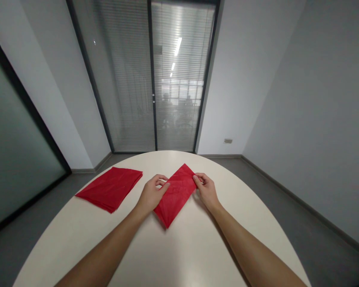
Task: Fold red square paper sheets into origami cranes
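A folded red sheet (pixel 178 195), thin like paper or cloth, is held between my two hands just over the table. My left hand (pixel 153 193) pinches its left edge, thumb on top and the other fingers partly hidden behind. On the opposite side my right hand (pixel 206 189) grips the right corner between thumb and fingers. One corner of the sheet points away from me and another points toward me. To the left lies a stack of similar red sheets (pixel 110 188), loosely layered, apart from my left hand.
The round white table (pixel 197 255) spans the space in front of me. Beyond its far edge stands a glass door (pixel 179 119) with blinds. A wall socket (pixel 228 141) sits low on the wall at the right, and a frosted glass panel (pixel 14 151) is at the left.
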The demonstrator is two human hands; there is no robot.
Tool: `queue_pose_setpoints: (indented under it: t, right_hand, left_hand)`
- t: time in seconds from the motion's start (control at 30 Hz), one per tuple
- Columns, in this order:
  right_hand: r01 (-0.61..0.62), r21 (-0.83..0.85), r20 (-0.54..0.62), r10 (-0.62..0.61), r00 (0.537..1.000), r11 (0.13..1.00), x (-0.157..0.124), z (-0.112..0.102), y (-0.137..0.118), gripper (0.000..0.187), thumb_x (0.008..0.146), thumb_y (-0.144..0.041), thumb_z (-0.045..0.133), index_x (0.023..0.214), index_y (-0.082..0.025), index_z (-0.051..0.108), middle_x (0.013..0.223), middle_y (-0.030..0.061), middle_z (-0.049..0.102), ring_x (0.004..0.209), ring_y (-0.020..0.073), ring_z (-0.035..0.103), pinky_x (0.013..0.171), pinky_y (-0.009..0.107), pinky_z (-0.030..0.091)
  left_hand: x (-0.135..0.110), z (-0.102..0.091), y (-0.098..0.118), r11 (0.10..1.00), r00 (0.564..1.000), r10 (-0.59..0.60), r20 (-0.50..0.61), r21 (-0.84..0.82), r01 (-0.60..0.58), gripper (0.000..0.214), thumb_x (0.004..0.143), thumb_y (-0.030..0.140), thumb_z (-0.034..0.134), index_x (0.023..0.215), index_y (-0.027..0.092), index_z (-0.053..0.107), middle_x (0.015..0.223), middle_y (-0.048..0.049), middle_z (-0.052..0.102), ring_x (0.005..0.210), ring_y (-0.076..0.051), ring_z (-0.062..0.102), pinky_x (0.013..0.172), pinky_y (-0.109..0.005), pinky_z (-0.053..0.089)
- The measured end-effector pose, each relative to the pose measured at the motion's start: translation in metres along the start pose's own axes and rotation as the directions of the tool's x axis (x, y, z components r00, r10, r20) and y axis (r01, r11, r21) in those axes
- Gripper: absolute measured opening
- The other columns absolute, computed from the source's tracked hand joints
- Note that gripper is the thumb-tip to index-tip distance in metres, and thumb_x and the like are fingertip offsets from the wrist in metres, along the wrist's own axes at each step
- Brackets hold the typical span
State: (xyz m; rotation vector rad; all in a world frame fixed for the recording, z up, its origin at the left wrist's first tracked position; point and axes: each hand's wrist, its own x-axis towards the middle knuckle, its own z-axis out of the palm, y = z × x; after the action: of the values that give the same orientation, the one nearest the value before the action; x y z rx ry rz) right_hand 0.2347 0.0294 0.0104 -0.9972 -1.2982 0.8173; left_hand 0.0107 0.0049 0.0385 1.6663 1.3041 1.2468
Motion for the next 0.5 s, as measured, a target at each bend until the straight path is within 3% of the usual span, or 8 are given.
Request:
queue_pose_setpoints:
  t: [0.07,0.17,0.3,0.37,0.5]
  right_hand:
    - [0.031,-0.076,0.011,-0.03,0.999,0.997,0.0,-0.002,0.001,0.041,0.083,-0.058,0.064,0.091,-0.018,0.065,0.077,0.0035,0.068,0.066,0.0181,0.06,0.063,0.029,0.048]
    - [0.055,-0.323,0.085,-0.029,0.996,0.945,-0.003,-0.003,0.002,0.034,0.088,-0.051,0.059,0.091,-0.019,0.067,0.077,0.0037,0.069,0.07,0.0191,0.062,0.066,0.029,0.047]
    - [0.074,-0.641,0.146,0.026,0.989,0.764,-0.009,-0.002,0.002,0.022,0.09,-0.038,0.055,0.09,-0.022,0.07,0.073,0.0025,0.07,0.066,0.019,0.062,0.064,0.029,0.043]
    - [0.07,-0.711,0.133,0.035,0.991,0.7,-0.011,-0.002,0.002,0.021,0.091,-0.036,0.054,0.089,-0.022,0.07,0.076,0.0036,0.071,0.069,0.02,0.063,0.064,0.03,0.043]
    - [0.03,-0.794,0.064,0.035,0.997,0.607,-0.009,-0.006,-0.002,0.02,0.092,-0.03,0.053,0.094,-0.021,0.07,0.089,0.0084,0.073,0.083,0.0239,0.066,0.072,0.033,0.047]
  left_hand:
    - [0.0,-0.002,-0.004,0.998,0.999,-0.033,0.031,0.053,0.031,0.021,0.083,0.031,0.061,0.099,0.018,0.064,0.076,-0.0009,0.068,0.067,-0.016,0.064,0.059,-0.024,0.045]
    - [-0.004,-0.006,-0.009,0.963,0.998,-0.041,0.04,0.268,0.029,0.016,0.084,0.025,0.06,0.099,0.021,0.065,0.084,-0.0022,0.071,0.073,-0.018,0.066,0.066,-0.028,0.048]
    - [-0.014,-0.003,-0.007,0.82,0.988,0.15,0.025,0.555,-0.139,0.016,0.087,0.018,0.056,0.099,0.023,0.065,0.105,-0.0064,0.071,0.097,-0.024,0.065,0.086,-0.036,0.049]
    - [-0.02,0.003,-0.004,0.778,0.971,0.218,0.093,0.585,-0.231,0.018,0.09,0.019,0.051,0.1,0.022,0.066,0.108,-0.0084,0.07,0.102,-0.025,0.063,0.091,-0.038,0.048]
    - [-0.029,0.018,-0.008,0.73,0.951,0.179,0.252,0.614,-0.3,0.03,0.094,0.025,0.049,0.118,0.019,0.065,0.121,-0.012,0.069,0.111,-0.028,0.063,0.1,-0.043,0.046]
